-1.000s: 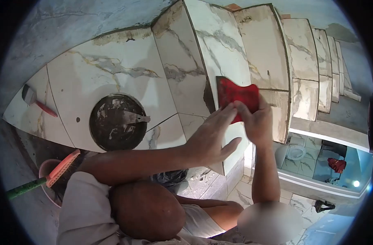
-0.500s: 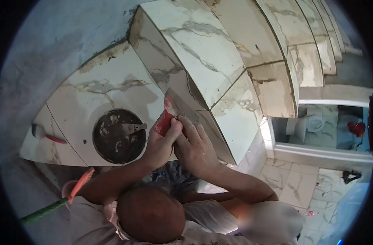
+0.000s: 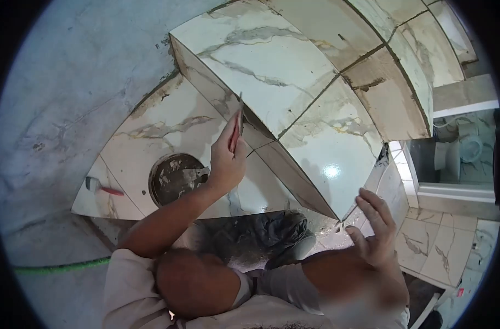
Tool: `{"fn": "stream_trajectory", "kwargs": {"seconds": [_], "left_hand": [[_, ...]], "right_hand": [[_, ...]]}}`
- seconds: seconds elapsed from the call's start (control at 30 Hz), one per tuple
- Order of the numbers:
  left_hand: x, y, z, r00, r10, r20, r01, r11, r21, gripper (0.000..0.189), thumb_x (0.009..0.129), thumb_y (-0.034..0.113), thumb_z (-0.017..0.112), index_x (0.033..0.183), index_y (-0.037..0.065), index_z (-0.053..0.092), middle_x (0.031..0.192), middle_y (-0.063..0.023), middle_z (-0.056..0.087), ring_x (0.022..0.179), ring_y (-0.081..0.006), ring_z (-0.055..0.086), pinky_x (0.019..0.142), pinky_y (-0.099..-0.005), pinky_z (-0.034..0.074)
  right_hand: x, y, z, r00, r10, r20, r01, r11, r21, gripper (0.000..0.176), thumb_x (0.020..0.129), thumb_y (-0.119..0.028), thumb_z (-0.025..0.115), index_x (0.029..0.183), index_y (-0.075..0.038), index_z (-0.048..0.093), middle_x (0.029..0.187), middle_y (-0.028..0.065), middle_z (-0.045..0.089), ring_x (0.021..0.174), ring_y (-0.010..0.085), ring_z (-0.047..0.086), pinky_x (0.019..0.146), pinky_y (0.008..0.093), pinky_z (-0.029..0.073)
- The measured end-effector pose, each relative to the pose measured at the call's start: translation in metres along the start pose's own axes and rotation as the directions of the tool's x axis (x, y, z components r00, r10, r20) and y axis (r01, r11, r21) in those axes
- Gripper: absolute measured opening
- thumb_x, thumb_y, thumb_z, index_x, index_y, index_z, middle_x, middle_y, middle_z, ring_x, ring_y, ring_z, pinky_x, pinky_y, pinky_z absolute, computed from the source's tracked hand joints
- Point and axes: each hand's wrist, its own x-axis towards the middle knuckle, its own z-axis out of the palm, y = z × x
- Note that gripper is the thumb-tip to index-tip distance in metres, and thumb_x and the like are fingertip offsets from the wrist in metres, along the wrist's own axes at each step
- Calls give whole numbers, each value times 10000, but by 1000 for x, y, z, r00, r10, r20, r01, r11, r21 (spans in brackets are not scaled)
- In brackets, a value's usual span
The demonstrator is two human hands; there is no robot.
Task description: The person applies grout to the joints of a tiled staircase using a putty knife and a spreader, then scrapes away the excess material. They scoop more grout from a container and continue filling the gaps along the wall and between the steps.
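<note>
My left hand (image 3: 228,164) is closed around a thin, flat scraper (image 3: 236,131) with a red body and a grey edge. It is turned nearly edge-on, up against the front edge of the tiled step (image 3: 261,71). My right hand (image 3: 377,225) is off to the right with its fingers apart and nothing in it, close to the step's near corner. Beside my left forearm sits a round bowl (image 3: 159,189) of dark wet paste, partly covered by the arm. A putty knife (image 3: 198,174) rests across its rim.
A brush (image 3: 104,186) with a red handle lies on the lower tiled tread (image 3: 146,118) at left. More marble-patterned stairs (image 3: 392,93) climb to the upper right. A doorway (image 3: 458,148) shows a toilet beyond. A green hose (image 3: 63,268) runs along the left.
My hands were together on the red scraper; now the right has let go and moved right, opening. The left has turned the scraper edge-on to the step. The view has shifted.
</note>
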Motion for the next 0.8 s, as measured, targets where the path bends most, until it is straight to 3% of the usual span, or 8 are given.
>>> {"fn": "stream_trajectory", "kwargs": {"seconds": [0.2, 0.27, 0.4, 0.47, 0.53, 0.57, 0.63, 0.8], "left_hand": [[-46, 30, 26, 985, -17, 173, -36, 953, 299, 532, 895, -67, 426, 1422, -29, 366, 1314, -279, 505, 1183, -321, 570, 925, -290, 453], [-69, 30, 28, 891, 69, 448, -172, 966, 194, 527, 899, -57, 421, 1423, -10, 383, 1322, -268, 518, 1195, -315, 566, 899, -306, 464], [-74, 48, 28, 952, 87, 292, -171, 946, 274, 529, 908, -32, 425, 1433, 30, 394, 1229, -189, 598, 1125, -259, 605, 848, -313, 481], [-55, 48, 8, 955, -294, -40, 297, 952, 81, 426, 910, -5, 430, 1333, -23, 478, 1063, -97, 631, 928, -179, 653, 785, -277, 504], [-17, 51, -20, 916, -394, -74, 397, 917, 36, 293, 885, 5, 459, 1155, -76, 542, 914, -66, 604, 734, -143, 637, 692, -272, 547], [-3, 52, -26, 915, -394, -85, 398, 917, 35, 293, 885, 5, 459, 1155, -76, 542, 914, -66, 604, 734, -143, 637, 692, -272, 547], [17, 58, -36, 860, -481, -172, 431, 864, -258, 193, 847, -5, 485, 1009, -89, 548, 887, -119, 608, 659, -203, 641, 602, -354, 590], [60, 91, -48, 804, -573, -157, 531, 812, -243, 261, 832, 18, 498, 1072, -82, 532, 979, -173, 614, 804, -288, 665, 657, -427, 604]], "right_hand": [[8, 81, 14, 991, 4, -132, 1, 999, 41, 508, 838, -261, 721, 1224, 36, 579, 1229, 228, 580, 1047, 336, 617, 820, 357, 521], [22, 99, 24, 975, 22, -219, 0, 995, 98, 501, 861, -279, 699, 1228, 38, 573, 1238, 222, 579, 1046, 321, 620, 793, 356, 525], [36, 122, 36, 959, -34, -283, 93, 976, 198, 501, 889, -304, 664, 1240, 37, 556, 1242, 224, 574, 1029, 297, 619, 782, 355, 516], [37, 132, 40, 959, -25, -282, 87, 974, 209, 498, 902, -306, 647, 1254, 33, 550, 1248, 221, 568, 1043, 285, 610, 794, 351, 510], [38, 140, 44, 943, 27, -333, 73, 956, 284, 512, 912, -317, 638, 1274, 31, 539, 1263, 213, 559, 1054, 277, 602, 800, 345, 505], [38, 144, 46, 947, 19, -320, 76, 957, 279, 529, 917, -330, 632, 1296, 24, 528, 1275, 210, 552, 1054, 273, 601, 799, 342, 501], [40, 147, 49, 951, 1, -308, 92, 953, 287, 527, 916, -326, 634, 1300, 19, 528, 1274, 207, 553, 1051, 273, 601, 794, 342, 501], [44, 153, 42, 952, -8, -307, 106, 947, 304, 521, 907, -310, 648, 1310, -2, 530, 1272, 202, 558, 1044, 273, 601, 782, 342, 498]]}}
